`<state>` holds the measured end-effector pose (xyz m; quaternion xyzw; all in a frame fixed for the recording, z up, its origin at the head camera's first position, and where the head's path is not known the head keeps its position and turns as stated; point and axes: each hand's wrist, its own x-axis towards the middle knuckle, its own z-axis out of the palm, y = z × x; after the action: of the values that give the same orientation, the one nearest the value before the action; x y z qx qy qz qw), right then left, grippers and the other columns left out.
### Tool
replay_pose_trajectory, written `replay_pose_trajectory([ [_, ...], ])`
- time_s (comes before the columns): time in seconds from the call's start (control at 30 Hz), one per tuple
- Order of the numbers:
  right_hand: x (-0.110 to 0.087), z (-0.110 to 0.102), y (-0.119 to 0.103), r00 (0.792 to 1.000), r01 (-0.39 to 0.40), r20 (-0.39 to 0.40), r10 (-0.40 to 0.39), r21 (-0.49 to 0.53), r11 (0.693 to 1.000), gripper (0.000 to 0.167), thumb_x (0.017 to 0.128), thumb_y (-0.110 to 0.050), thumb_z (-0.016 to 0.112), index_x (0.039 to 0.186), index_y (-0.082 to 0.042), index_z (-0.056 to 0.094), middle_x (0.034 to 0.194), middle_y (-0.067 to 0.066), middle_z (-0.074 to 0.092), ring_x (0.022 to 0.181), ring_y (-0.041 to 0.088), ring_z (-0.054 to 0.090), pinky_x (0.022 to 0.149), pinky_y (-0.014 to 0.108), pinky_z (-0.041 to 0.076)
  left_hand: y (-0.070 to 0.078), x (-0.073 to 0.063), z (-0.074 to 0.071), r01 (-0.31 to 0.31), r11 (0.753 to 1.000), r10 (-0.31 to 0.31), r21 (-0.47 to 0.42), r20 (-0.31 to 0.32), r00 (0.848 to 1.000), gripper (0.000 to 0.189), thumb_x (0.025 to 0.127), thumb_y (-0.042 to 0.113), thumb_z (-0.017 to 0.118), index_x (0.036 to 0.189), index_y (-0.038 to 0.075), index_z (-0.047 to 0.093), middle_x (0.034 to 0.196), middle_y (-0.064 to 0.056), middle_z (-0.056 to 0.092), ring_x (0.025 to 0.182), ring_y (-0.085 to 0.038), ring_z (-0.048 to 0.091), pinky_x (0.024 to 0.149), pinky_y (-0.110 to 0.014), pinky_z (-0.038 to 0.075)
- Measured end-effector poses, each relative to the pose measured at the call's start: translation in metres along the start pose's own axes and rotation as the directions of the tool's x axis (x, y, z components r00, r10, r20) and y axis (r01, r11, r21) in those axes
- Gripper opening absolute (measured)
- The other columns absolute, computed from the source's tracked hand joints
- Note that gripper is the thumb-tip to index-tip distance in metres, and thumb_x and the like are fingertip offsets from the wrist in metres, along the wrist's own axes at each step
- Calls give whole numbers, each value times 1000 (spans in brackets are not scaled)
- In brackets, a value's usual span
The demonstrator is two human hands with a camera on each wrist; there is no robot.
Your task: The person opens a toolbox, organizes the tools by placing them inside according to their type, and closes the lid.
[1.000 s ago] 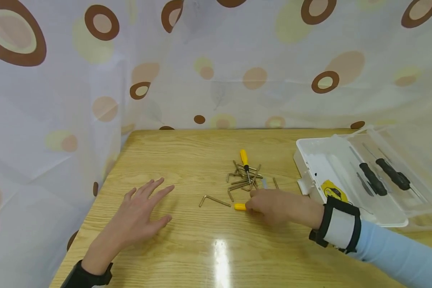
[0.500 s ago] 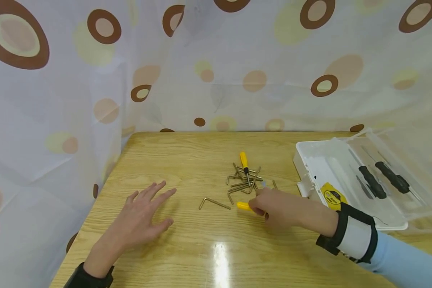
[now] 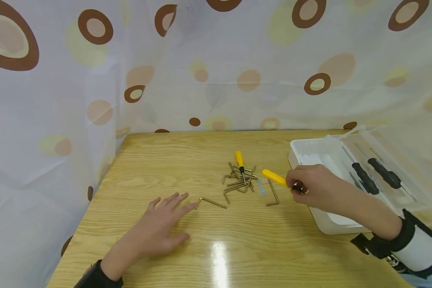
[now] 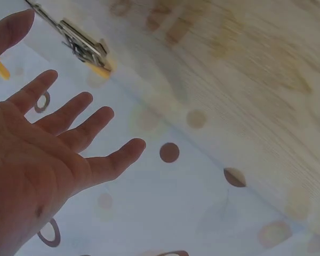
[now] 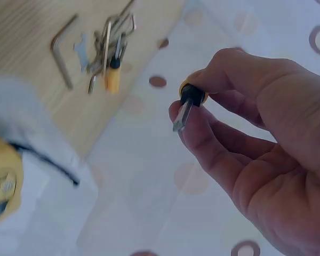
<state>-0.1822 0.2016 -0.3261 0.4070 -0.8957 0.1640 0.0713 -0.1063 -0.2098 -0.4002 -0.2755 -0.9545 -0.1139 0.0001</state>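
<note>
My right hand (image 3: 318, 186) pinches a small yellow-handled screwdriver (image 3: 275, 177) between thumb and fingers, over the near left side of the toolbox. In the right wrist view its short flat metal tip (image 5: 182, 118) sticks out past a black collar. My left hand (image 3: 160, 228) is spread low over the table, holding nothing. Its index fingertip overlaps the end of a lone brass-coloured hex key (image 3: 214, 203) in the head view. Beyond lies a pile of hex keys (image 3: 234, 188), with another yellow screwdriver (image 3: 239, 159) across it. A small grey wrench (image 3: 261, 187) and one more hex key (image 3: 275, 197) lie beside the pile.
The white toolbox (image 3: 325, 229) stands at the right with its clear lid (image 3: 414, 140) open. Black-handled screwdrivers (image 3: 384, 173) rest toward the lid side. A yellow tape measure (image 5: 2, 170) is inside, hidden by my right hand in the head view. A patterned curtain (image 3: 219, 80) hangs behind the table.
My right hand has lifted the yellow screwdriver from beside the pile and carried it right, over the toolbox's edge. My left hand has moved right, toward the lone hex key.
</note>
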Motion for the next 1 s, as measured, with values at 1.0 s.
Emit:
replay_pose_trajectory([
  [1.0,-99,-42,95,858,-513,-192,477,-246,822,12,77,-2,79,79,4,69,63,1,67,55,14,57,52,28,42,57,32,19,-275,959,276,64,-2,961,70,90,52,70,153,32,46,162,-5,43,146,-29,44,109,-66,39],
])
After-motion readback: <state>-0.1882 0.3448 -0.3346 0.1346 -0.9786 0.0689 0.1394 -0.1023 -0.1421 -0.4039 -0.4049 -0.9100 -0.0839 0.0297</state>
